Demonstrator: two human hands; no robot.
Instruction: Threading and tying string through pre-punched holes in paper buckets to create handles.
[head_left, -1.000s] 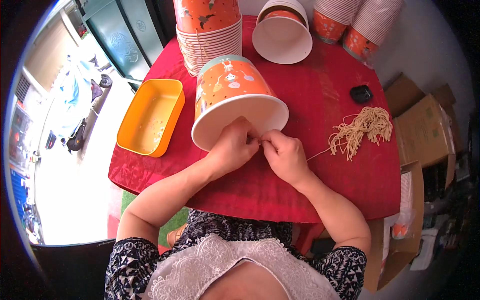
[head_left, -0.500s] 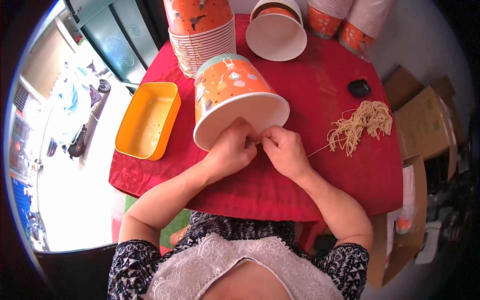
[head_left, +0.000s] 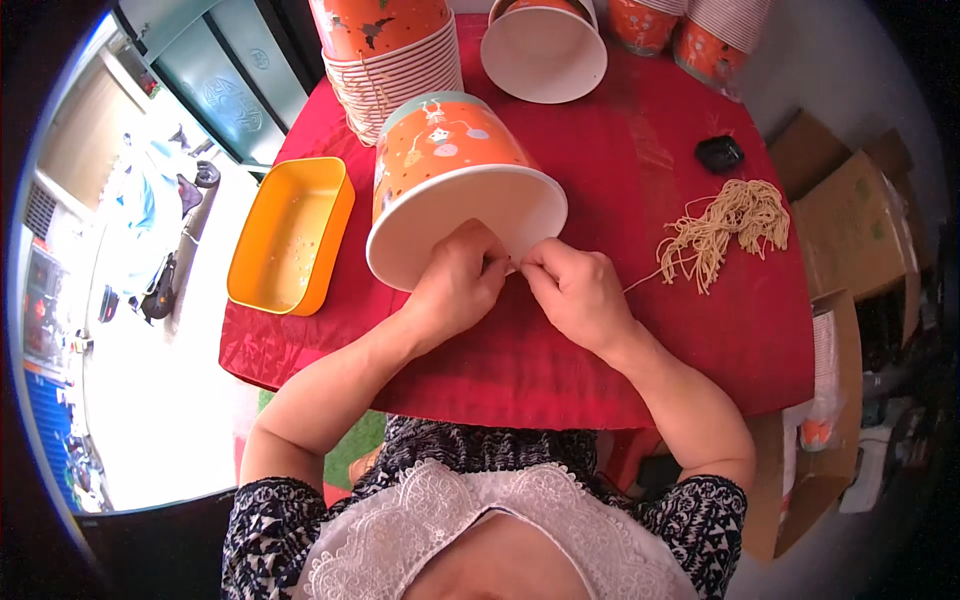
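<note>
While the orange paper bucket (head_left: pixel 450 147) lies tipped, mouth toward us, yellow plastic tub (head_left: pixel 290 240) to its left, tan cord bundle (head_left: pixel 750 212) to its right, our left hand (head_left: pixel 462 278) and right hand (head_left: pixel 578 288) pinch cord before its mouth

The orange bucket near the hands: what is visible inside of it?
Inside the orange bucket, only its white inner surface shows. The left hand covers part of the opening's lower edge, so what lies behind it cannot be seen.
</note>
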